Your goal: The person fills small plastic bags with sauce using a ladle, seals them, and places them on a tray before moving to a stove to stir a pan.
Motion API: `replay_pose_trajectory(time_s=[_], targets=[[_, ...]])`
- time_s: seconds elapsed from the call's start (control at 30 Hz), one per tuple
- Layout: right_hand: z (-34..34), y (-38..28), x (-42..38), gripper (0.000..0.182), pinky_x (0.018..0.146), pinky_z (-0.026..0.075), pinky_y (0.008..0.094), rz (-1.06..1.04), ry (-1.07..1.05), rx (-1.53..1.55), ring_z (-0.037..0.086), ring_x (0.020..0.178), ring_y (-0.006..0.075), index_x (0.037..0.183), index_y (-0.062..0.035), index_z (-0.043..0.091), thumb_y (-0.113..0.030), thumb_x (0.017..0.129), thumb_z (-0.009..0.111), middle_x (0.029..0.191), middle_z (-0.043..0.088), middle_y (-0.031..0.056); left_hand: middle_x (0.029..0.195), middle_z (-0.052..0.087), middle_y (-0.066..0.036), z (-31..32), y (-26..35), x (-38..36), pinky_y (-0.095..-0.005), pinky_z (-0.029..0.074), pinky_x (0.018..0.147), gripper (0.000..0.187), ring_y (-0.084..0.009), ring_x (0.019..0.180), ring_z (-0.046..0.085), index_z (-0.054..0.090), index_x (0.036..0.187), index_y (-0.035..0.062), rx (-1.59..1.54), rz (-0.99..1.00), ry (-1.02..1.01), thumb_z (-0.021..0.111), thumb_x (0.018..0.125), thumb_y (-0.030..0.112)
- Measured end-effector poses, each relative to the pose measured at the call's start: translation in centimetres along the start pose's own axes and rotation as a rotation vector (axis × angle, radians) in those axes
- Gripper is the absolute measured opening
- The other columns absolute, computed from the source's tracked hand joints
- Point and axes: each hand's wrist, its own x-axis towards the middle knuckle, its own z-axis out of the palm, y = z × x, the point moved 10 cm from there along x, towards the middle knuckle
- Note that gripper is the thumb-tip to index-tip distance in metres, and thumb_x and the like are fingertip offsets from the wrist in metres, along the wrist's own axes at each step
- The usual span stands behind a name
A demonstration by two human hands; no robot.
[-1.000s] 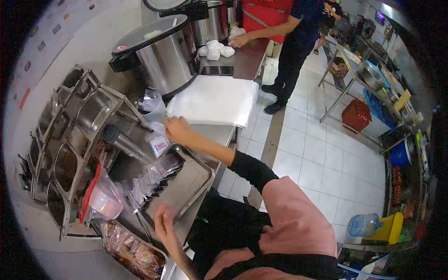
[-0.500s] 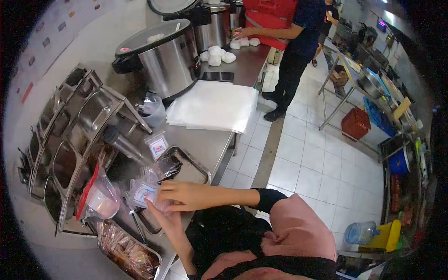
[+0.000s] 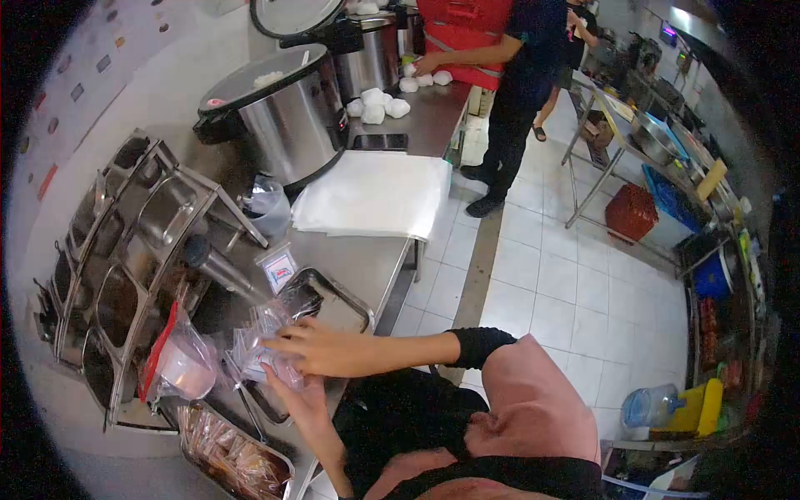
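Sorting or gathering by hand looks to be in progress: left hand (image 3: 303, 402) holds clear plastic packets (image 3: 249, 345) near the table (image 3: 354, 257) edge beside the wearer, right hand (image 3: 323, 347) half-spread above, grip unclear; next move calls for a light, separate pinch

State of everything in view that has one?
Phone: flat, screen dark
White sheets: stacked flat
Front cooker: upright; lid state unclear
Water jug: on its side
Lower tray: filled with wrapped packets
Hands: right, left, at clear plastic packaging
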Motion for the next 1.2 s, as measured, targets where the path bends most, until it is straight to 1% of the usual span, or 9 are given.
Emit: replay_pose_trajectory(time_s=[0.13, 0.43, 0.6, 0.73, 0.8, 0.83, 0.9, 1.07, 1.2], targets=[[-1.0, 0.0, 0.4, 0.014, 0.093, 0.033, 0.0439, 0.005, 0.147, -0.034, 0.038, 0.117, 0.029, 0.071, -0.0042, 0.064, -0.017, 0.065, 0.061, 0.129, 0.042, 0.0116, 0.119, 0.049, -0.004, 1.3, 0.0, -0.7, -0.0302, 0.045, 0.082, 0.053, -0.0158, 0.108, 0.048, 0.042, 0.125, 0.0108, -0.02, 0.021, 0.013, 0.049, 0.087, 0.047], [-4.2, -0.3, -1.2, 0.017, 0.09, 0.036, 0.0425, -0.081, 0.168, 0.19, 0.045, 0.108, 0.0311, 0.082, -0.0014, 0.06, -0.015, 0.073, 0.06, 0.114, 0.049, 0.0132, 0.112, 0.054, -0.009, -0.8, -0.9, 2.5, -0.0327, 0.051, 0.078, 0.052, -0.0221, 0.098, 0.056, 0.043, 0.125, 0.0103, 0.001, -0.084, 0.023, 0.047, 0.088, 0.045], [-9.1, 4.9, -5.9, 0.012, 0.067, 0.045, 0.0321, 0.459, 0.49, 0.421, 0.055, 0.078, 0.0221, 0.089, -0.0034, 0.061, -0.013, 0.083, 0.058, 0.086, 0.053, 0.0087, 0.122, 0.047, -0.015, 4.3, 0.5, 10.8, -0.0391, 0.041, 0.093, 0.073, -0.0277, 0.109, 0.049, 0.039, 0.124, -0.0028, 0.008, -0.167, -0.478, 0.056, 0.079, 0.052], [-9.5, 6.9, -10.3, 0.016, 0.059, 0.043, 0.0337, 0.759, 0.565, 0.426, 0.054, 0.067, 0.0228, 0.098, -0.0044, 0.059, -0.011, 0.085, 0.054, 0.088, 0.05, 0.0132, 0.131, 0.038, -0.019, 12.8, 0.6, 11.4, -0.0418, 0.032, 0.102, 0.081, -0.03, 0.12, 0.039, 0.033, 0.129, -0.0051, -0.047, -0.406, -0.873, 0.058, 0.078, 0.053], [-8.6, 7.7, -12.3, 0.019, 0.056, 0.044, 0.0323, 0.878, 0.595, 0.372, 0.053, 0.058, 0.0212, 0.103, -0.0029, 0.058, -0.008, 0.086, 0.052, 0.081, 0.05, 0.013, 0.137, 0.029, -0.02, 10.7, -2.4, 11.7, -0.0437, 0.023, 0.107, 0.081, -0.0307, 0.128, 0.028, 0.026, 0.132, -0.0055, -0.448, -0.682, -0.144, 0.056, 0.081, 0.05], [-8.1, 7.9, -12.7, 0.019, 0.056, 0.044, 0.0323, 0.873, 0.607, 0.36, 0.053, 0.058, 0.0212, 0.103, -0.0029, 0.058, -0.008, 0.086, 0.052, 0.081, 0.05, 0.013, 0.137, 0.029, -0.02, 11.0, -3.2, 10.7, -0.0437, 0.023, 0.107, 0.081, -0.0307, 0.128, 0.028, 0.026, 0.132, -0.0055, -0.442, -0.686, -0.159, 0.056, 0.081, 0.05], [-6.9, 8.9, -14.7, 0.012, 0.056, 0.045, 0.0242, 0.943, 0.795, 0.525, 0.051, 0.056, 0.0145, 0.094, -0.0008, 0.061, -0.008, 0.086, 0.056, 0.069, 0.047, 0.0058, 0.128, 0.041, -0.018, 11.6, -2.8, 7.4, -0.0401, 0.033, 0.101, 0.067, -0.0269, 0.118, 0.041, 0.035, 0.128, -0.0055, 0.022, -0.398, -0.603, 0.055, 0.085, 0.042], [-5.5, 8.7, -13.9, 0.01, 0.06, 0.047, 0.0262, 0.955, 0.633, 0.568, 0.058, 0.066, 0.0147, 0.089, 0.0003, 0.061, -0.007, 0.083, 0.058, 0.072, 0.056, 0.0058, 0.096, 0.055, -0.006, 9.9, -2.9, 0.4, -0.026, 0.044, 0.079, 0.024, -0.0131, 0.087, 0.054, 0.051, 0.104, 0.0001, 0.926, 0.032, -0.57, 0.059, 0.085, 0.013], [-5.4, 7.1, -11.4, 0.014, 0.062, 0.048, 0.0288, 0.875, 0.494, 0.505, 0.061, 0.071, 0.0171, 0.088, 0.0003, 0.06, -0.008, 0.078, 0.063, 0.081, 0.063, 0.0101, 0.092, 0.054, -0.005, 9.9, -2.5, -1.1, -0.0233, 0.043, 0.077, 0.016, -0.0122, 0.086, 0.054, 0.052, 0.096, 0.0014, 0.861, 0.198, -0.546, 0.06, 0.083, 0.005]])
